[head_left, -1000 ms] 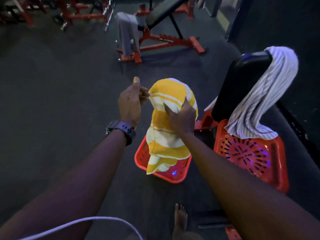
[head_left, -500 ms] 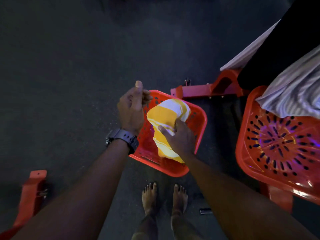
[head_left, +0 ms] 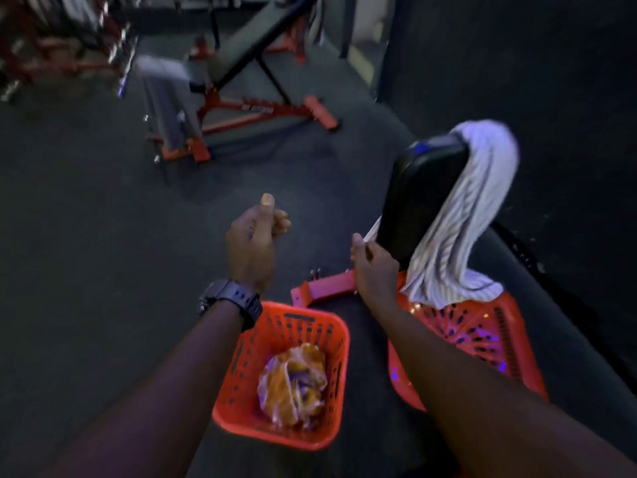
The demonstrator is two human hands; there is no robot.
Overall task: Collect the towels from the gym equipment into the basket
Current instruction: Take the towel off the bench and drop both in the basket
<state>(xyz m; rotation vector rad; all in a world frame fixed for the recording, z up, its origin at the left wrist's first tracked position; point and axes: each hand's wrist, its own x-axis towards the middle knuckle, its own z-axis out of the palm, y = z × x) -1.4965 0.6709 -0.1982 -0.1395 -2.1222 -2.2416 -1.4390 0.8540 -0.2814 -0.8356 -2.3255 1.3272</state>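
Note:
The yellow and white towel (head_left: 293, 384) lies crumpled inside the orange basket (head_left: 241, 374) on the floor, below and between my arms. A white striped towel (head_left: 458, 229) hangs over the black back pad (head_left: 420, 194) of the machine on my right. My right hand (head_left: 374, 270) is at the pad's lower left side, fingers closed on the towel end that hangs there. My left hand (head_left: 251, 243) hovers above the basket's far edge with curled fingers and raised thumb, holding nothing.
An orange perforated seat (head_left: 482, 336) sits under the striped towel. A red frame bar (head_left: 327, 288) lies between seat and basket. Further back, a grey towel (head_left: 169, 105) hangs on a red-framed incline bench (head_left: 248, 39). A dark wall runs along the right.
The yellow towel has left my right hand and now lies in the basket. My right hand moved up and right to the striped towel. My view lifted from the floor.

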